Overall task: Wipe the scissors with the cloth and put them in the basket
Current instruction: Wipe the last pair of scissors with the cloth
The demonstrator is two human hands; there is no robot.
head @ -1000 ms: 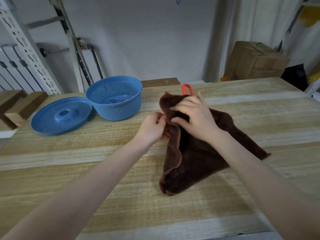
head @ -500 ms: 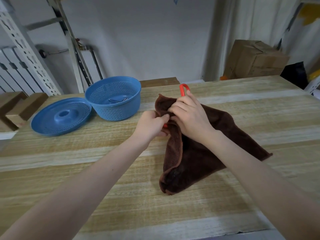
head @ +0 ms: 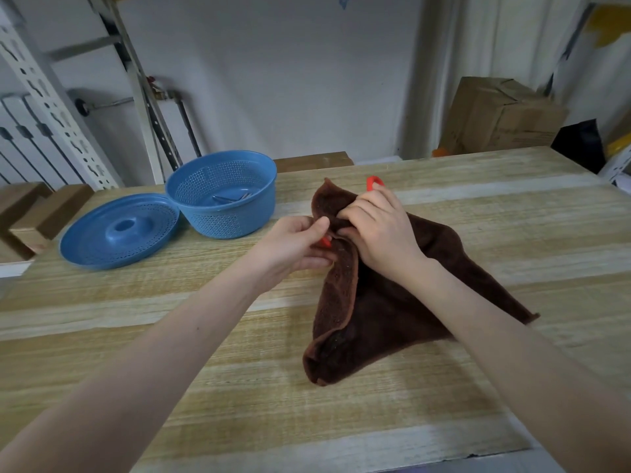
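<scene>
1. The round blue perforated plastic basket [head: 218, 224] stands at the upper left of the frame on the pale striped wooden table [head: 239, 370]. A few thin metal pieces [head: 232, 198] lie on its floor; I cannot tell what they are.
2. Touching the basket on its left lies a round blue perforated lid [head: 119, 230], flat on the table, with nothing on it.
3. A brown cardboard box [head: 502, 117] sits beyond the table at the upper right.
4. Since a second ago, the basket and lid have not shifted. The red loop then stood almost whole above the right fingers; now only a short arc of it peeks out. More red shows under the left thumb than before. Both hands sit in much the same spot.
5. The red-handled scissors [head: 375, 181] are at the centre of the frame, wrapped in the brown terry cloth [head: 375, 312]. The blades are hidden, with one red bit above the right hand and another by the left thumb.
6. The left hand [head: 297, 244] has its thumb and fingers closed together, pinching the red handle part at the cloth's folded edge.
7. The right hand [head: 379, 230] curls tightly over the bunched cloth that covers the scissors, knuckles up.
8. The rest of the cloth trails down to the lower right and lies on the table.
</scene>
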